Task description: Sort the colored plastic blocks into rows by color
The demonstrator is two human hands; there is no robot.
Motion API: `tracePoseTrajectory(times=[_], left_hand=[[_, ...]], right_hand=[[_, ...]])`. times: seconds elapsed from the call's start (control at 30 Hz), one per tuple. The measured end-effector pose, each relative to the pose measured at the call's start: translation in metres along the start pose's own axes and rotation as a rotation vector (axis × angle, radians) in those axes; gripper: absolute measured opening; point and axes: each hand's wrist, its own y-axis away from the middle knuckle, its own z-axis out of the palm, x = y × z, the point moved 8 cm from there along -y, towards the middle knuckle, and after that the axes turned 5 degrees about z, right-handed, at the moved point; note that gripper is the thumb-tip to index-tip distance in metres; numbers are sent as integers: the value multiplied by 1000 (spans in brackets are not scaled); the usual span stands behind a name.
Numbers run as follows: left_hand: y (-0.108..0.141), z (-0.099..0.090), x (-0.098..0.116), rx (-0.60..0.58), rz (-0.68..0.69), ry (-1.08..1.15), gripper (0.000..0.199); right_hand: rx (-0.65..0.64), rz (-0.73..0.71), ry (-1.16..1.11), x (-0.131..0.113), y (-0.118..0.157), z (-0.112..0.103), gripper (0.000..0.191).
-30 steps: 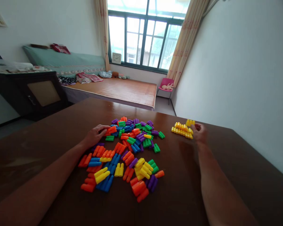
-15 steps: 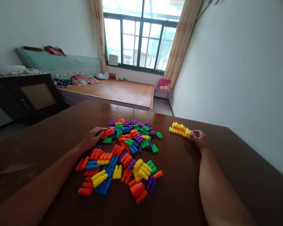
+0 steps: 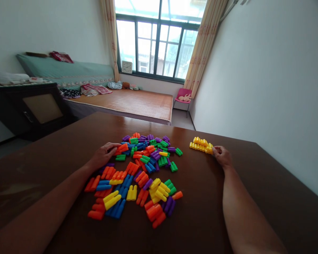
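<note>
My left hand (image 3: 107, 152) is closed on an orange plastic building block (image 3: 122, 149) at the left edge of a loose pile. My right hand (image 3: 221, 155) pinches the near right end of a yellow block assembly (image 3: 200, 145), made of several joined pieces and lying on the table to the right of the pile. Purple, green, blue and orange blocks make up the far part of the pile, with a green block (image 3: 120, 157) just below my left hand. Nearer to me lie yellow blocks (image 3: 159, 190), blue blocks (image 3: 116, 209) and orange blocks (image 3: 155, 213).
The blocks lie on a dark brown table (image 3: 201, 218). Beyond its far edge stands a bed (image 3: 127, 102) with cloths on it. A pink chair (image 3: 183, 94) holds a soft toy by the window. At the left is a dark cabinet (image 3: 16, 109).
My right hand and the yellow block assembly have shifted very slightly to the left. My left hand stays in place on the orange block.
</note>
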Motion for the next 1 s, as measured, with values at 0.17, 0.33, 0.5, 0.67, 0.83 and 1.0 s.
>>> tracePoseTrajectory(times=[0.17, 0.33, 0.5, 0.67, 0.83, 1.0], left_hand=[[0, 0, -1, 10, -4, -11, 51], [1, 0, 4, 4, -23, -1, 52], [1, -3, 11, 10, -17, 1, 50], [2, -5, 18, 18, -15, -5, 50], [2, -4, 15, 12, -26, 6, 52], [1, 0, 5, 1, -25, 20, 54]], right_hand=[[17, -16, 26, -3, 2, -4, 47], [218, -30, 34, -43, 8, -25, 47], [-56, -301, -99, -154, 46, 15, 42], [-482, -727, 0, -244, 135, 89, 34], [-507, -813, 101, -250, 160, 105, 21], [-382, -558, 7, -224, 114, 80, 23]])
